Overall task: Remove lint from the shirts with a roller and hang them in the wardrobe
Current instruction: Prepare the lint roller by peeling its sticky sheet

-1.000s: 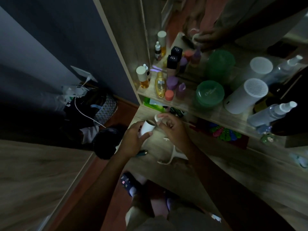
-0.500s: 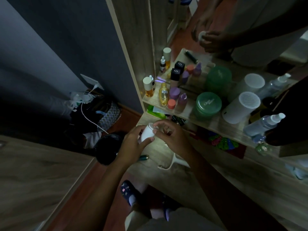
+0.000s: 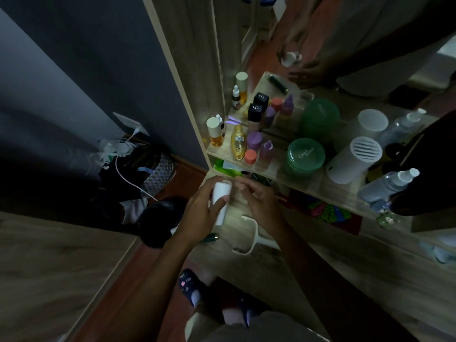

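Dimly lit wooden dressing table (image 3: pixel 271 267), cosmetics shelf (image 3: pixel 277 170) at the back. Down-left of the green jar (image 3: pixel 306 154): left hand (image 3: pixel 199 215) wrapped round a white lint roll (image 3: pixel 220 203), held above the tabletop. Slightly nearer the jar, right hand (image 3: pixel 261 203) with fingers curled toward the roll's top end; pinching or merely close, cannot tell. Well below the jar, white roller handle (image 3: pixel 251 239) lying flat.

Lint roll (image 3: pixel 220 201) was white, same as the handle frame (image 3: pixel 249 240) and the slatted-top cylinder (image 3: pixel 352 159). Shelf items were a green jar (image 3: pixel 305 154), purple bottles (image 3: pixel 254 140), a coral cap (image 3: pixel 250 156) and a gold bottle (image 3: pixel 238 144). Wall (image 3: pixel 98 58) was dark blue-grey, floor (image 3: pixel 118 292) reddish-brown, slipper (image 3: pixel 188 283) navy with small pink prints.
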Tool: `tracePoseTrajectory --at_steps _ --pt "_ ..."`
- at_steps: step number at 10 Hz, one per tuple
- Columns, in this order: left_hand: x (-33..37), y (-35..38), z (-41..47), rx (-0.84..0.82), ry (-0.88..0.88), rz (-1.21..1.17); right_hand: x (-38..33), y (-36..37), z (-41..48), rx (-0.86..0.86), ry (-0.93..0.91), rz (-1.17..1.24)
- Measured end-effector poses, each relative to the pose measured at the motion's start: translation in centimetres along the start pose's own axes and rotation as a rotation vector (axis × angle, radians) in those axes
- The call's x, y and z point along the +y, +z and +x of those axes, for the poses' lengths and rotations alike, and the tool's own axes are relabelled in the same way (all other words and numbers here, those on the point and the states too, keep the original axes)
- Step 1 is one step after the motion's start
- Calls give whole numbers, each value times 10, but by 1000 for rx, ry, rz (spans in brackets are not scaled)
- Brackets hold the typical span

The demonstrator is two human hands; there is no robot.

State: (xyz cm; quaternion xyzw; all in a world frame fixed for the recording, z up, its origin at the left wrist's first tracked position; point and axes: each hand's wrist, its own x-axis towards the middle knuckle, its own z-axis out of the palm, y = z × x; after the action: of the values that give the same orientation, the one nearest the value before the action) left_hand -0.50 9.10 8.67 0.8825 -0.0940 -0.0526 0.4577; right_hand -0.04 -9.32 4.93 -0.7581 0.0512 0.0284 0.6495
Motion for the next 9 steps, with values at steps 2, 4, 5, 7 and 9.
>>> tracePoseTrajectory --at_steps 2,4,5,7,9 --pt "-4 6 10 63 -195 -150 76 -12 18 60 166 -385" --pt "-14 13 19 128 -433 -347 125 -20 16 44 196 -681" --pt "-14 14 18 155 -588 -481 128 -21 21 -33 332 -599" --pt "-17 12 12 219 -778 -651 132 -17 22 -22 393 -584" --pt "-17 8 1 264 -824 -789 124 -25 23 -10 369 -495"
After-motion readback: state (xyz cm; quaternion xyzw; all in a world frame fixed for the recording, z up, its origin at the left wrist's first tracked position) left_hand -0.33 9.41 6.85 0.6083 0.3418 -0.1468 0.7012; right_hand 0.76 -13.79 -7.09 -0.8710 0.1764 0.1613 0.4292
